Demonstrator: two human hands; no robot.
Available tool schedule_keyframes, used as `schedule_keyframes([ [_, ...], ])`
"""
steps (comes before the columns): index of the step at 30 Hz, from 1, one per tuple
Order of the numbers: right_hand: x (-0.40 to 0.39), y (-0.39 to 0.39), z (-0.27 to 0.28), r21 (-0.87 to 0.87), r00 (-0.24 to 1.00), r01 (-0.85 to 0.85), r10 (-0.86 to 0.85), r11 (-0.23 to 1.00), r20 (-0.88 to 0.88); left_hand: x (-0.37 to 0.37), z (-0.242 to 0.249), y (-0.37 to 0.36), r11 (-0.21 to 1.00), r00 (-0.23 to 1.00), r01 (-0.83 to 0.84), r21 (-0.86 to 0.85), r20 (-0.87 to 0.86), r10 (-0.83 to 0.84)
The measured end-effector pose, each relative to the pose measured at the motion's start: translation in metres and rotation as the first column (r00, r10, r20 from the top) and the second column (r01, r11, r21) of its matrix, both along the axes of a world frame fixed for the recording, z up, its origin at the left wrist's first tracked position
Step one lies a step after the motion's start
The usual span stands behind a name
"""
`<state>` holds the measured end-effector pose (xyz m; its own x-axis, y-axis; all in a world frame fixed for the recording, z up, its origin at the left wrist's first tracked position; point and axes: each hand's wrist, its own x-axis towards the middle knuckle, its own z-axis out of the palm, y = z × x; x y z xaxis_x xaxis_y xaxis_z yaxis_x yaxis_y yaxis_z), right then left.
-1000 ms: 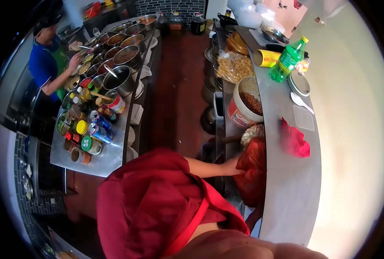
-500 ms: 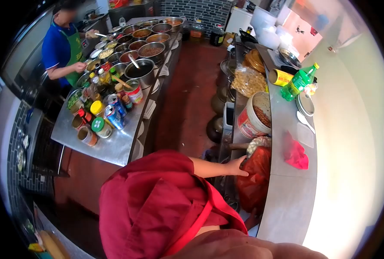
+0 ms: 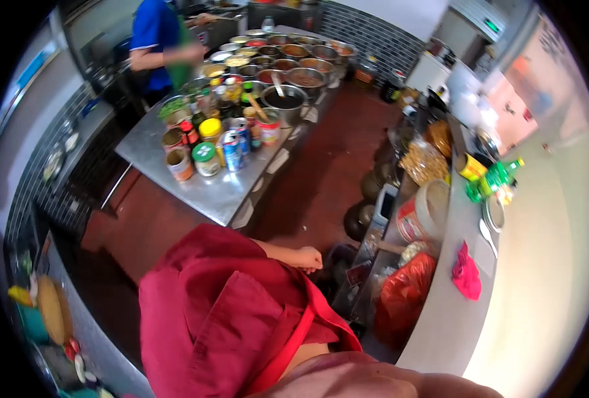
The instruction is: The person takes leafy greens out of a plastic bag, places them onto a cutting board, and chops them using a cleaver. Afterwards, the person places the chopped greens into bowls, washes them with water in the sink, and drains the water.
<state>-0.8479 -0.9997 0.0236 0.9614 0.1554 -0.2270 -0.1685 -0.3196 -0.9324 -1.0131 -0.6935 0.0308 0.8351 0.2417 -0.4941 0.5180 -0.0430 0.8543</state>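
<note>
L hand (image 3: pixel 309 259) curled closed, nothing visible in it, over red floor (image 3: pixel 294 215), apart from red plastic bag (image 3: pixel 406 292) on R-side shelf (image 3: pixel 392 233). R hand out of view. Beyond bag, same shelf: white tub (image 3: pixel 427 211) w/ red label. Counter alongside: pink cloth (image 3: pixel 467 275), green bottle (image 3: pixel 493 181). Opp. side: steel table (image 3: pixel 215 204) w/ cans, jars, pots.

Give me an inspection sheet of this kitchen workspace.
Surface: steel table, far part crowded with metal pots.
Job's things: red plastic bag beside the counter, untouched.
Clutter: bottles, jars and cans at the table's near end; pink cloth, white spoon and green bottle on the counter.
Hands: left hand curled, nothing seen in it; right not in view.
Cables: nothing seen.
Surroundings: reddish floor; co-worker in blue across the table.
</note>
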Motion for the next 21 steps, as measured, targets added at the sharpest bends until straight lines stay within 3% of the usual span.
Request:
schedule_keyframes([
  [2, 0.006, 0.034, -0.006, 0.003, 0.980, -0.186, 0.186, 0.982, -0.066, -0.039, 0.018, 0.009, 0.999, 0.997, -0.013, 0.047, -0.077, 0.016],
  [4, 0.009, 0.071, -0.011, 0.001, 0.924, -0.359, 0.355, 0.934, -0.138, -0.063, 0.008, 0.023, 0.998, 0.999, -0.035, 0.050, -0.028, 0.037],
  [8, 0.010, 0.147, -0.024, -0.006, 0.739, -0.647, 0.625, 0.763, -0.252, -0.083, 0.006, 0.047, 0.990, 0.989, -0.126, -0.068, -0.082, 0.120],
  [9, 0.010, 0.165, -0.028, -0.010, 0.689, -0.699, 0.669, 0.715, -0.281, -0.081, -0.021, 0.059, 0.997, 0.997, -0.076, 0.017, 0.001, 0.076],
  [13, 0.016, 0.232, -0.050, -0.022, 0.525, -0.830, 0.767, 0.558, -0.368, -0.063, -0.015, 0.106, 0.998, 0.997, -0.037, -0.045, 0.063, 0.040],
  [16, 0.025, 0.266, -0.071, -0.033, 0.477, -0.860, 0.780, 0.509, -0.405, -0.048, 0.028, 0.155, 1.000, 1.000, -0.021, 0.018, -0.010, 0.021],
  [21, 0.054, 0.308, -0.132, -0.031, 0.480, -0.853, 0.759, 0.521, -0.440, -0.021, 0.034, 0.242, 0.936, 0.941, -0.338, -0.099, -0.048, 0.334],
])
